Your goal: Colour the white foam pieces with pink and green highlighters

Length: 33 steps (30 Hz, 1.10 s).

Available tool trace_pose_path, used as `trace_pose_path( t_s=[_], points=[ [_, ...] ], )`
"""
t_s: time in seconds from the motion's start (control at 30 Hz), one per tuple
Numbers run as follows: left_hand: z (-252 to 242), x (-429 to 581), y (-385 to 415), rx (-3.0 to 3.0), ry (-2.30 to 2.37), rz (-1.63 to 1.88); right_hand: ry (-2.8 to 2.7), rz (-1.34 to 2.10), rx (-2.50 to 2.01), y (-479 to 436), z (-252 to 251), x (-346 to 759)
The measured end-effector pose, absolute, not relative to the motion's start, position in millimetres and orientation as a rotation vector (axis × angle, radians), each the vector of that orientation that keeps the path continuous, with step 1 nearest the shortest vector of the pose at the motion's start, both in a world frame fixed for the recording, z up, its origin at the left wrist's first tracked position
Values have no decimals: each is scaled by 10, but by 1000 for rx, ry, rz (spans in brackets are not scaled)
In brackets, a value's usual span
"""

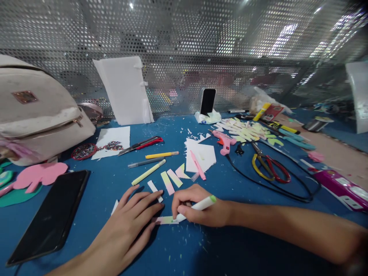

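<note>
While the left hand [135, 218] lies flat, fingers loosely spread, over one end of a narrow paper strip [165, 220], the right hand [198, 207] grips a white marker [202, 204] with a green end, its tip down at the strip's other end. That strip is pinkish near the left hand, greenish toward the tip; colouring looks partway, maybe nearly done on this one, but whether it's finished can't be told.

Done, by the look of it: two pink-and-green strips [167, 183] just beyond the hands, plus a notched piece [182, 171] beside them. Likely left: a white strip [153, 188] at the left fingertips, looks uncoloured. Big heap of pale strips [244, 129] farther back, mostly yellowish-green; can't tell how many are coloured.

Surface: blue worktop [175, 134], flecked with paper crumbs. Pens lie in the middle, a pink marker [197, 165] on a white paper offcut [211, 157]. Red utility knife [140, 145] farther back; pink glue gun [225, 142] and scissors [273, 168] to the right; dark phone [48, 214] flat at left, pale backpack [37, 111] behind.

Room: perforated metal panel [172, 46] along the back, bright glints upper right.
</note>
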<state>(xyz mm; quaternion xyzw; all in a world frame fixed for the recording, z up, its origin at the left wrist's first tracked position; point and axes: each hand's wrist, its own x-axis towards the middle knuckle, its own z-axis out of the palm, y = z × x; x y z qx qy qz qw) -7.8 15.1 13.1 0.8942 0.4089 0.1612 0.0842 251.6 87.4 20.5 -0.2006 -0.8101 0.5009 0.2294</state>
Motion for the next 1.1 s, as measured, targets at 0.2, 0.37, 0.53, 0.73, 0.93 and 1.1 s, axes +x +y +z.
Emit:
trace_pose_path(
  t_s=[0.2,0.37,0.53,0.73,0.93,1.1],
  points=[
    [138,-62,149,2627,1196,565,-2236,1383,-561,879,190,2519],
    [135,-56,136,2624,1217,589,-2245,1388,-554,881,184,2516],
    [115,-67,124,2642,1208,564,-2250,1389,-548,883,185,2522],
    [103,-65,119,2630,1178,536,-2255,1384,-538,886,172,2527],
    [81,-70,112,2601,1167,581,-2246,1384,-540,881,212,2520],
    [87,-82,112,2611,1154,568,-2242,1396,-542,878,209,2523]
  ],
)
